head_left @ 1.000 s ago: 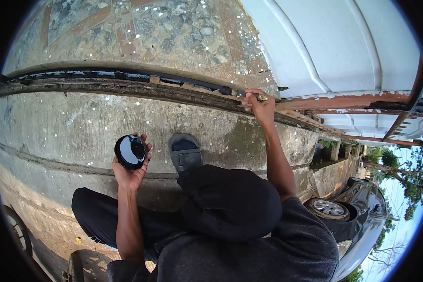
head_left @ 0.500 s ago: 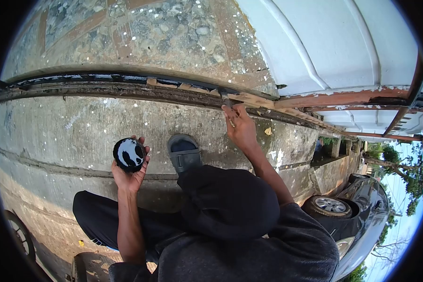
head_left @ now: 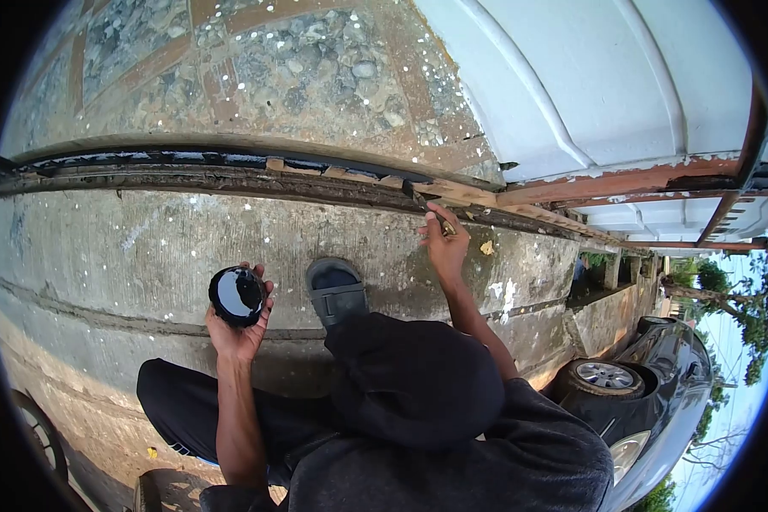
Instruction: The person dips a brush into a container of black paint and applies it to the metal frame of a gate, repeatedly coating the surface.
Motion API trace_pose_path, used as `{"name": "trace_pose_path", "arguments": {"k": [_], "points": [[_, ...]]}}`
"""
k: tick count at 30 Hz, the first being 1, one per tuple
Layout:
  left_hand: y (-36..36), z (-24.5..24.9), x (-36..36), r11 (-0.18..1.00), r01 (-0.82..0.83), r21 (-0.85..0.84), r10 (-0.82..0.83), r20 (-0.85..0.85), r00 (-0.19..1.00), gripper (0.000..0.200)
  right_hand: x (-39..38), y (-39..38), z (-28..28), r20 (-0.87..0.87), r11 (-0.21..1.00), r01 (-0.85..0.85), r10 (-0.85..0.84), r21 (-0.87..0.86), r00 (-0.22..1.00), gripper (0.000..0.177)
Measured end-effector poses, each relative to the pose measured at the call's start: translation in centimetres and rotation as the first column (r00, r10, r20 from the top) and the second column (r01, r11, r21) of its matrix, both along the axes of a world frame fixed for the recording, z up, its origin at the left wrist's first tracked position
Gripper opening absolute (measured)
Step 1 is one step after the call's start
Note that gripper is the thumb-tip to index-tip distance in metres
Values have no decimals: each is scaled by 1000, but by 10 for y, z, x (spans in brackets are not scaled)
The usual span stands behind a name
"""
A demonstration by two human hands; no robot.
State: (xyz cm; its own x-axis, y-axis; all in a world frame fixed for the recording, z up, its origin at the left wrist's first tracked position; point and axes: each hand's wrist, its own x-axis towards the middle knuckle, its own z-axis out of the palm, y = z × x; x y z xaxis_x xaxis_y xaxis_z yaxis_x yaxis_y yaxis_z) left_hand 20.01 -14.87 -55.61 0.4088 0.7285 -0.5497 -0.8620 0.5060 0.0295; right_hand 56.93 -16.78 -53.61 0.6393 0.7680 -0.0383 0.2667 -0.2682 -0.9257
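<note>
My left hand [head_left: 237, 340] is wrapped round a small round pot of glossy black paint [head_left: 237, 297], held up over the concrete with its mouth facing the camera. In my right hand [head_left: 446, 253] is a paintbrush [head_left: 416, 198], its dark bristles right at the edge of a long rail. The rail's left stretch [head_left: 205, 159] is shiny black. Towards the right, its bare stretch [head_left: 461, 193] is tan brown, with several tan blocks [head_left: 334, 171] along the black part's near side. A dirt-filled groove [head_left: 316, 186] runs along the near side of the rail.
A sandalled foot [head_left: 337, 292] rests on the concrete slab [head_left: 188, 239] between my hands. Beyond the rail lies pebbled paving [head_left: 316, 68] with white specks. A white ribbed panel [head_left: 572, 77] rises at the upper right. A dark car [head_left: 657, 384] stands at the right.
My right hand has turned and shifted a little right and down, showing the brush handle; the bristles have drawn back towards me. The paint pot has moved slightly, its paint surface shifting.
</note>
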Motion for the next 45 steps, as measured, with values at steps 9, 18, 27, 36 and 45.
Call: {"name": "trace_pose_path", "arguments": {"k": [9,18,27,36,45], "points": [[2,-4,-2,999,9,42,-12,58,998,50,6,14,53,1,983,52,-53,176,999,24],[0,3,-4,997,23,67,-25,26,999,49,-77,93,63,-116,937,-314,333,156,936,20],[-13,6,-8,999,-11,32,11,-7,1000,49,-125,145,22,-112,890,-452,455,54,883,17],[-14,-1,-5,999,10,48,-11,23,1000,53,-110,137,16,-32,883,-457,462,107,886,16],[-11,20,-17,996,61,67,-60,-19,998,52,-56,26,19,125,964,-209,190,163,974,20]]}}
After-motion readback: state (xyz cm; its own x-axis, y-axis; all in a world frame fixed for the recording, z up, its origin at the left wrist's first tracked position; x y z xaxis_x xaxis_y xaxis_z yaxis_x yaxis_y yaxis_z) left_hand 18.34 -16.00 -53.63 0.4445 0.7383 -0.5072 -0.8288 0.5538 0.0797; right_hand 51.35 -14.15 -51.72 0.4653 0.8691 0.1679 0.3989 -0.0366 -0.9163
